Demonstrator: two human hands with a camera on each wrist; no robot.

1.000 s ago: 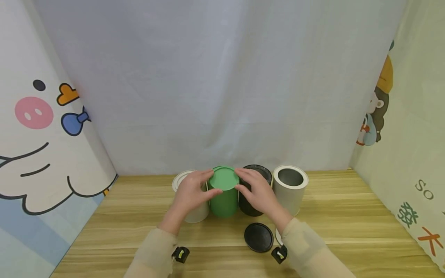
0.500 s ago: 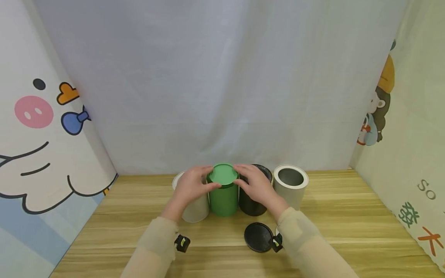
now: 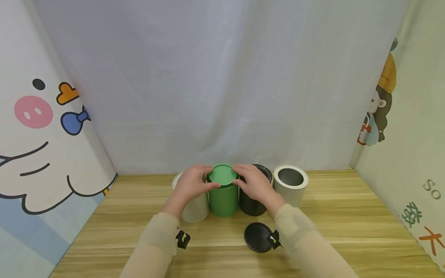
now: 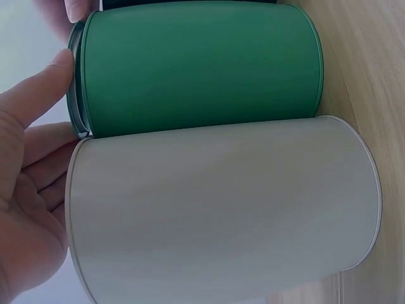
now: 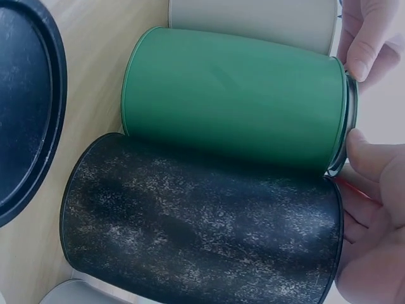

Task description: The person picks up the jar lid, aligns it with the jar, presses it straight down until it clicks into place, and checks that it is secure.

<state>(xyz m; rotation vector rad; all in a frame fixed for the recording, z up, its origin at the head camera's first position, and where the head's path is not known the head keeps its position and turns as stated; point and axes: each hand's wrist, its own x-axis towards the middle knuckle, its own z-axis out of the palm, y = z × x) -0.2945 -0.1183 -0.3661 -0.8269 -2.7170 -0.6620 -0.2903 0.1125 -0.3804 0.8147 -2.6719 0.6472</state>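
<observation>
In the head view a green lid (image 3: 223, 174) lies at the top of the upright green can (image 3: 224, 202). My left hand (image 3: 191, 183) holds the lid's left edge between thumb and fingers; my right hand (image 3: 256, 183) grips the opposite edge the same way. Both wrist views show a narrow gap between the lid's rim and the can, with a thumb (image 4: 47, 82) pressed to the rim. Left of the green can stands a white can (image 3: 195, 210), partly behind my left hand. A black can (image 3: 252, 206) with a worn, speckled side (image 5: 202, 221) is close on its right.
A second white can (image 3: 290, 195), open on top with a dark inside, stands at the right end of the row. On the wooden table (image 3: 215, 247), a round black lid (image 3: 255, 236) lies in front, overlapped by my right wrist camera (image 3: 274, 238). A grey curtain hangs behind.
The green lid has shifted slightly back, from overlapping the can's front to sitting over its top. Both hands moved with it. The right sleeve now hides the white piece beside the black lid.
</observation>
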